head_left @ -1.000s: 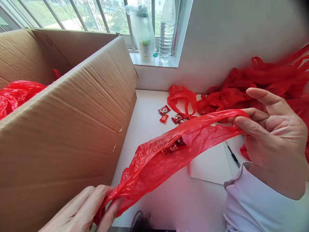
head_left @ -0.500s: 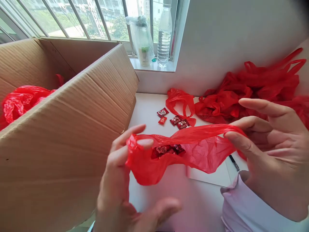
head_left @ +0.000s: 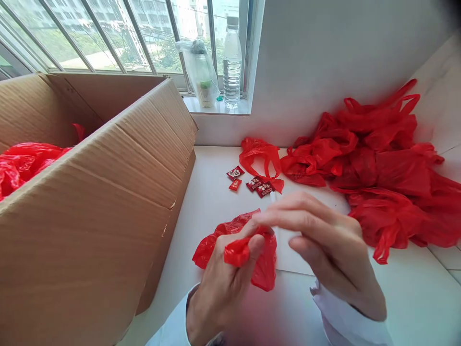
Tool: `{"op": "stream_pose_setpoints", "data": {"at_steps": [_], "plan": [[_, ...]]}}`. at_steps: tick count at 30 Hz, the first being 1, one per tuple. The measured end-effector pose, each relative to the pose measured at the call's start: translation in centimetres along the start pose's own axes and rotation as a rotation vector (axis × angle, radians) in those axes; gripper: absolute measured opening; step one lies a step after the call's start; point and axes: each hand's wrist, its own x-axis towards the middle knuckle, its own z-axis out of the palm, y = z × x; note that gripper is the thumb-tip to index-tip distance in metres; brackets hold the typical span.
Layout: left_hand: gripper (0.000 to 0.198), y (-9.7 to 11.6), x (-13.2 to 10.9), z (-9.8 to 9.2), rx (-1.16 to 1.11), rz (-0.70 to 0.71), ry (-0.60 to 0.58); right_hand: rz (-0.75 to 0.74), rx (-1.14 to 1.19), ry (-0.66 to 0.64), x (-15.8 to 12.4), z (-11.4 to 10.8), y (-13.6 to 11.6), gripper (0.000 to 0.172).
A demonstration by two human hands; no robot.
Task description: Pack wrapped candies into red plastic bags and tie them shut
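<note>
Close at the left of my left hand the tall cardboard box blocks that whole side. At the right, a pile of red bags covers the far corner. Between them the white table is free; only few candies lie ahead.

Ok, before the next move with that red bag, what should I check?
1. Left hand grips bag: ok, fingers shut on its bunched top.
2. Right hand on bag: cannot tell, its fingertips reach the bag but are blurred.
3. Bag's neck tied: cannot tell, the hands hide it.
4. Box open: ok, flaps up, red bags inside.
5. Candies all packed: not ok, four lie loose on the table.
</note>
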Motion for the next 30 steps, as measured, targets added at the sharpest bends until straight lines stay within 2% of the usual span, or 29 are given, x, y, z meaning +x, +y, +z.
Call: {"op": "stream_pose_setpoints", "data": {"at_steps": [2,4,5,6,8,10,11,13,16,18,19,22,23,24,27,28,30], "plan": [[0.028,-0.5,0.2,-0.2,-0.095,-0.121,-0.059,0.099,-0.021,-0.095,0.2,-0.3,2.0,0.024],[0.025,-1.2,0.2,-0.2,-0.227,-0.254,-0.056,0.151,0.067,-0.204,0.5,0.0,3.8,0.015],[0.023,-1.4,0.3,-0.2,-0.288,-0.297,-0.047,0.169,0.123,-0.213,0.7,0.2,4.4,0.009],[0.022,-1.6,0.3,-0.2,-0.347,-0.319,-0.041,0.188,0.169,-0.180,0.8,0.5,4.8,0.004],[0.023,-1.6,0.5,-0.2,-0.457,-0.320,-0.022,0.213,0.216,-0.037,1.0,1.0,4.9,0.004],[0.027,-1.2,0.9,-0.4,-0.538,-0.316,-0.006,0.181,0.219,0.089,1.0,1.2,4.3,0.006],[0.028,-1.0,1.1,-0.7,-0.570,-0.320,-0.009,0.148,0.223,0.104,0.9,1.2,3.9,0.006],[0.024,-0.4,1.5,-1.3,-0.613,-0.337,-0.067,0.067,0.241,0.001,0.5,0.8,3.1,0.005],[0.014,-0.1,1.7,-2.5,-0.546,-0.315,-0.200,-0.029,0.239,-0.345,-0.1,0.1,2.3,0.006],[0.006,-0.3,1.5,-3.2,-0.373,-0.226,-0.272,-0.055,0.228,-0.472,-0.2,-0.3,2.5,0.007],[0.002,-0.5,1.4,-3.5,-0.255,-0.160,-0.288,-0.045,0.244,-0.454,-0.2,-0.3,2.8,0.006],[0.020,-1.0,1.0,-3.5,0.187,0.101,-0.251,0.056,0.328,-0.184,0.3,0.1,4.0,0.006],[0.023,-1.2,0.9,-3.3,0.360,0.204,-0.205,0.099,0.348,-0.125,0.6,0.6,4.4,0.011],[0.026,-1.3,0.8,-3.0,0.523,0.311,-0.148,0.132,0.364,-0.120,0.9,1.1,4.9,0.017],[0.025,-1.9,1.0,-2.2,0.819,0.584,0.064,0.171,0.405,-0.302,1.7,3.0,6.1,0.029],[0.024,-2.2,1.1,-2.1,0.824,0.633,0.132,0.158,0.419,-0.365,1.8,3.5,6.3,0.030],[0.022,-2.8,1.3,-1.8,0.742,0.640,0.227,0.130,0.433,-0.453,1.9,4.3,6.8,0.036]]}}
